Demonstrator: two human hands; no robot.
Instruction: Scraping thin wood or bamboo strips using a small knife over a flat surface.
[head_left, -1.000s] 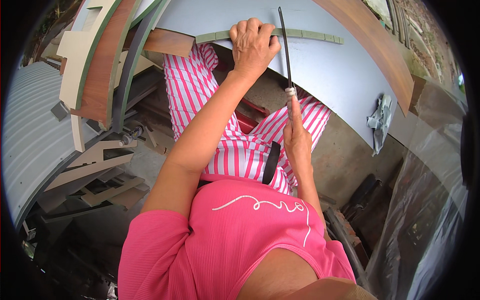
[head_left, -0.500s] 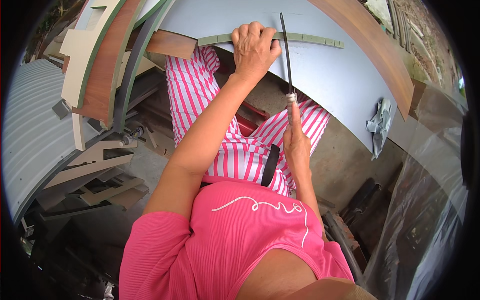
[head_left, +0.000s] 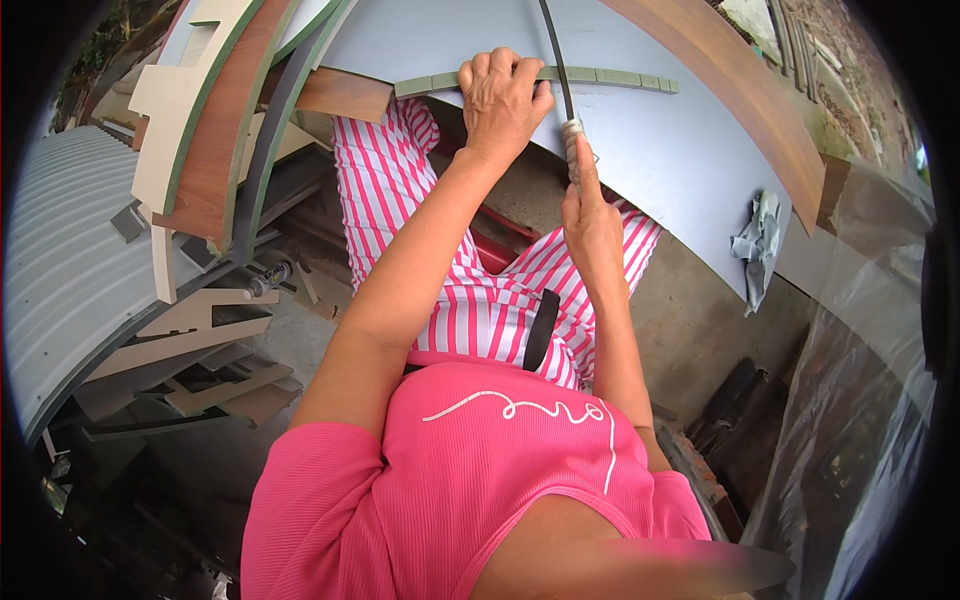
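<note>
The left hand [head_left: 503, 100] lay palm down at the near edge of the grey panel [head_left: 640, 150], its fingers curled over a thin green strip [head_left: 610, 77] that ran along the panel's surface just inside that edge. The strip was segmented by short cross cuts and followed a gentle curve from a brown wooden block [head_left: 345, 95] at the panel's left end towards its right side. The hand pressed on the strip about midway along it, closed loosely rather than flat.

The right hand [head_left: 590, 215] was closed in a fist around the pale handle [head_left: 574, 140] of a long, narrow dark blade [head_left: 553, 45]. The blade rose from the handle across the panel, crossing the green strip just beside the left hand's fingers and running off the top of the view. Whether the tool was a file or a saw could not be told.

A broad brown wooden band [head_left: 750, 90] curved along the far side of the panel. A crumpled grey rag [head_left: 760, 245] hung at the panel's right edge. Below the panel showed the person's pink and white striped trousers [head_left: 470, 300] and pink top [head_left: 480, 470], with a dark strap [head_left: 541, 330] lying over the lap.

To the left, curved boards [head_left: 200, 130] edged in green and brown were stacked on edge beside a ribbed grey sheet [head_left: 70, 270], with pale offcuts [head_left: 190, 330] lying on the floor beneath them. Clear plastic sheeting [head_left: 860, 400] hung at the right.
</note>
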